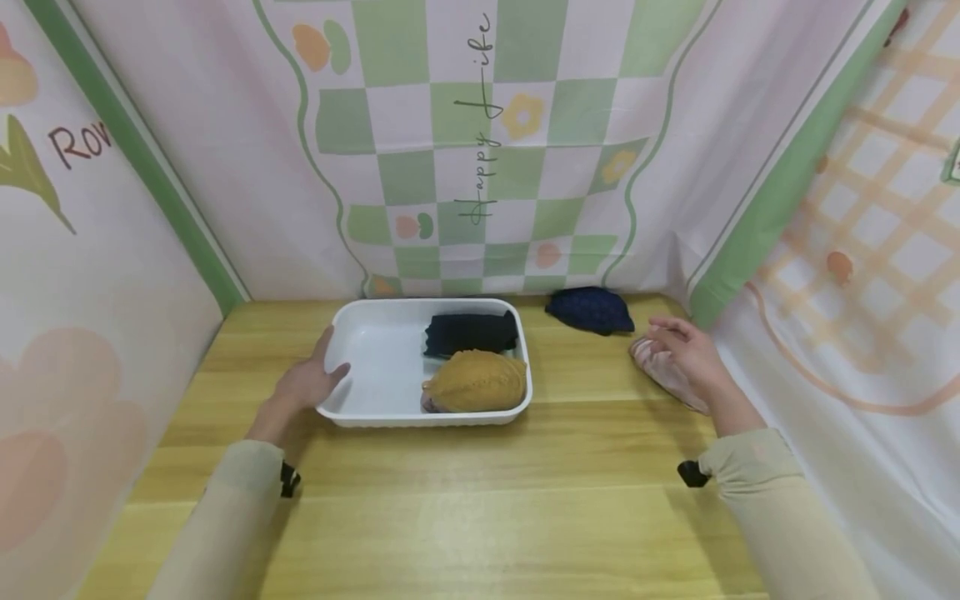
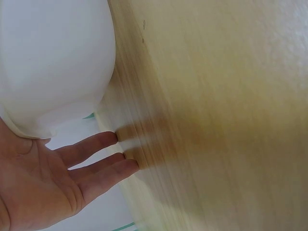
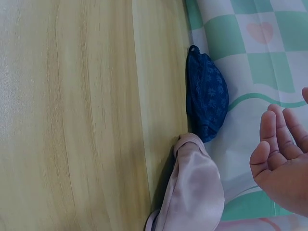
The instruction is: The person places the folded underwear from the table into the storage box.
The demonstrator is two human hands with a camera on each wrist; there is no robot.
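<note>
the pink bra [image 3: 195,197] lies on the desk [image 1: 465,508] at its right side, one end close to the navy bra [image 1: 591,310]; whether the two touch is hard to tell. the right hand [image 1: 693,358] is above the pink bra, its grip loosely spread with fingers slightly bent and nothing in it. the left hand [image 1: 303,385] rests at the left end of the white tray [image 1: 375,383], its grip wide, fingers nearly straight and thumb over the rim, touching the tray rather than clasping it. inside the tray's right half, the black cloth [image 1: 471,333] sits behind the mustard bra [image 1: 476,383].

the pink bra looks light and soft, with a smooth, shiny face that could slide under the fingers. its rounded cup seems springy and would probably dent if squeezed hard, so a gentle pinch across the folded edge, thumb on one side, should suit it best. the tray looks stiff, easily steadied by its rim.
</note>
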